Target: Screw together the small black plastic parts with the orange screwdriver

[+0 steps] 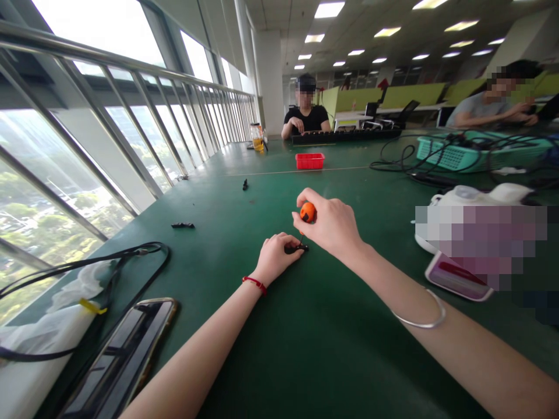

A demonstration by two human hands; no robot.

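My right hand (334,224) is closed round the orange-and-black handle of a screwdriver (308,212). Its thin shaft points down to a small black part (301,248) on the green table (244,361). Thumb and fingers of my left hand (278,253) pinch that part and keep it against the tabletop. The screwdriver's tip meets the part, though the exact contact is too small to make out. Farther off to the left lie two more small black pieces, one (183,225) nearer the railing and another (245,184) farther back.
A red basket (310,162) stands ahead. On the right are a teal basket (454,154) with black cables and a white object (437,218), partly blurred. A phone (126,349) and cables (163,262) lie left. A person (312,116) sits at the far end.
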